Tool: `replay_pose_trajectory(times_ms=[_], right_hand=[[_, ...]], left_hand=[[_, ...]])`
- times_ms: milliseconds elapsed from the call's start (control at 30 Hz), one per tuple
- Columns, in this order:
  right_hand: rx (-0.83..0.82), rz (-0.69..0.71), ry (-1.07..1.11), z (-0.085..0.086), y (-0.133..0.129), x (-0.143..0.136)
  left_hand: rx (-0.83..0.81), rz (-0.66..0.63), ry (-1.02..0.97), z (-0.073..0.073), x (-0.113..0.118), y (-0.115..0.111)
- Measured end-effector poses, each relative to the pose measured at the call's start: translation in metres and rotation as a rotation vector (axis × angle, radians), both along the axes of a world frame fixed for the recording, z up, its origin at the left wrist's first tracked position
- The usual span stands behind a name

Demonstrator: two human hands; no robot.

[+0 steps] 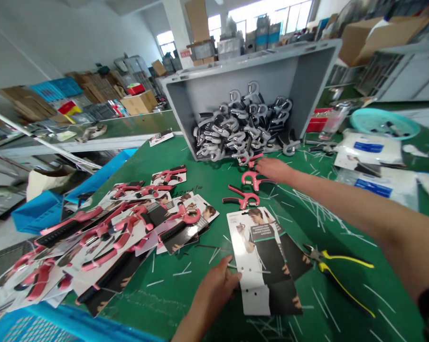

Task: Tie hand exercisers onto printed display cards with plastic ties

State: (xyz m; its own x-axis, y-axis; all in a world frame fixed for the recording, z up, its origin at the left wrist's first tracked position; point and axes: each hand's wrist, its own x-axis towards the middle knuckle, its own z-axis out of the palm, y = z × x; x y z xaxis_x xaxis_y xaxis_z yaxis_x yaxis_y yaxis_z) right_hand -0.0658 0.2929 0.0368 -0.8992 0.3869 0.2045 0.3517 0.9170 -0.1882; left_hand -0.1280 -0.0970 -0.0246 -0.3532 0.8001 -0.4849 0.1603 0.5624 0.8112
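My left hand (216, 285) rests at the left edge of a printed card (248, 251), its thumb and fingers curved around a thin white tie near the card's holes. More cards lie under that one. My right hand (273, 170) reaches to a pink hand grip (250, 160) in front of the grey bin, fingertips on or beside it; the fingers are bent and partly hidden. Two more pink grips, one (255, 181) just below my right hand and one (242, 197) above the card, lie on the green table (207, 166).
A grey bin (243, 61) of grey grips stands tipped at the back. Pink grips on cards (125, 228) pile up at left. Yellow-handled cutters (337, 270), loose white ties (317, 209), plastic packets (369, 147) and a turquoise basin (385, 121) are at right.
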Motion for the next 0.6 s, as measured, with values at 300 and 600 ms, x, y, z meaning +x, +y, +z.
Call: replay_pose_trajectory(times_ms=[300, 600], right_hand=[[-0.397, -0.128, 0.010, 0.004, -0.132, 0.106], [-0.370, -0.185, -0.231, -0.025, -0.215, 0.095]], left_hand=[[0.526, 0.126, 0.201, 0.027, -0.029, 0.037], [0.514, -0.161, 0.510, 0.007, -0.022, 0.045]])
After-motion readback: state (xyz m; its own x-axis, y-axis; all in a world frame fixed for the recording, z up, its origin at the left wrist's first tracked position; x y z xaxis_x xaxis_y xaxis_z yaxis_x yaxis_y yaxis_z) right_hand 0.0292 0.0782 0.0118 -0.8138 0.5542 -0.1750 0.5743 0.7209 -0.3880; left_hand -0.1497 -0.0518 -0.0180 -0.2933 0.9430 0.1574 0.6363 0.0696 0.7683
